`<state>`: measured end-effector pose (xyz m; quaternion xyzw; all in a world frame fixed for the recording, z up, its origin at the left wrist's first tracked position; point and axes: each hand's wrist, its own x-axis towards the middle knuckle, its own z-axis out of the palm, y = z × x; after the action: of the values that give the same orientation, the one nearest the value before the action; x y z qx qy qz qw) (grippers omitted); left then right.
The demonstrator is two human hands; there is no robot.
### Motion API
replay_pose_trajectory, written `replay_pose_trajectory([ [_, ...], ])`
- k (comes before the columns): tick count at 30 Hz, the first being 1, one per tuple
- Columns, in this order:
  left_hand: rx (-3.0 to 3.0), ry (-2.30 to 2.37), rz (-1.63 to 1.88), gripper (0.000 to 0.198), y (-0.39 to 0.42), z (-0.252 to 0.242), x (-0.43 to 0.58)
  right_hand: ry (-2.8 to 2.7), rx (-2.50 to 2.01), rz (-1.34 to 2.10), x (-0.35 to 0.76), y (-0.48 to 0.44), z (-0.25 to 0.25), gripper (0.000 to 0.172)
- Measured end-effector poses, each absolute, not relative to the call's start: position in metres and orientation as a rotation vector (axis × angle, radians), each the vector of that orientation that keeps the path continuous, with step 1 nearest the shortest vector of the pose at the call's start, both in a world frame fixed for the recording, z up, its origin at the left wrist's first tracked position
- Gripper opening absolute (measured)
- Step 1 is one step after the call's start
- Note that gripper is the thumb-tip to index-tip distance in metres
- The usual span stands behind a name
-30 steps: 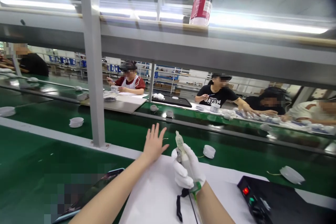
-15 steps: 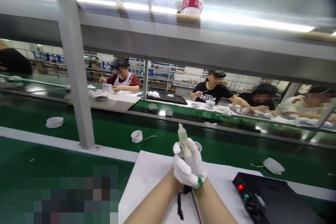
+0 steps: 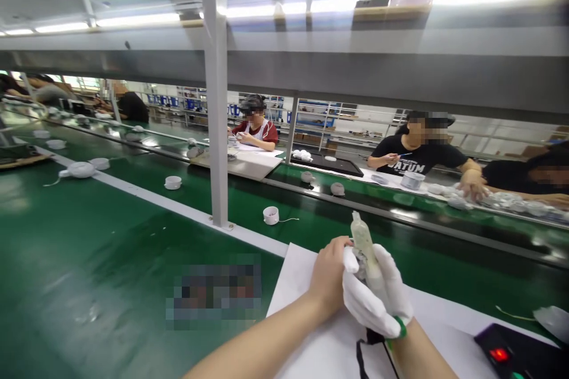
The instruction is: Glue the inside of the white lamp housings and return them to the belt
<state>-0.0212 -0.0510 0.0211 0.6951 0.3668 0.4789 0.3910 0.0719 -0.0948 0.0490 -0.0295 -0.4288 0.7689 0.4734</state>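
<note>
- White-gloved right hand (image 3: 377, 291) clenched in a tight grip around a translucent pale plastic tube (image 3: 363, 238).
- Bare left hand (image 3: 329, 269) curled against the glove, its grip closed.
- White paper sheet (image 3: 338, 355) lay beneath, on the green desk (image 3: 133, 249).

Left forearm (image 3: 262, 337) and right wrist (image 3: 420, 346) come up from bottom of view, meeting right of centre. Left hand (image 3: 328, 269) bare, curled, pressed against white-gloved right hand (image 3: 373, 296), its fingers (image 3: 364, 308) closed tight, pointing up-left.
</note>
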Motion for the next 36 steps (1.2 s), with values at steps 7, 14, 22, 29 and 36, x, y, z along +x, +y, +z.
replay_pose_trajectory([
  [7, 1.927, 0.941, 1.262, 0.05, -0.066, 0.005, -0.077, -1.042, -0.443, 1.946, 0.078, -0.09, 0.032, 0.048],
  [14, 1.892, 1.05, 1.528, 0.043, -0.048, 0.004, -0.086, -1.077, -0.82, 1.871, 0.069, -0.081, 0.026, 0.047],
  [22, 1.919, 1.042, 1.597, 0.055, -0.042, 0.0, -0.085, -1.169, -1.071, 1.981, 0.071, -0.09, 0.027, 0.041],
  [29, 1.899, 1.046, 1.666, 0.056, -0.04, 0.001, -0.084, -1.211, -1.136, 1.942, 0.068, -0.088, 0.027, 0.03],
  [36, 1.883, 1.022, 1.674, 0.052, -0.039, 0.0, -0.085, -1.225, -1.131, 1.943, 0.067, -0.088, 0.029, 0.031],
])
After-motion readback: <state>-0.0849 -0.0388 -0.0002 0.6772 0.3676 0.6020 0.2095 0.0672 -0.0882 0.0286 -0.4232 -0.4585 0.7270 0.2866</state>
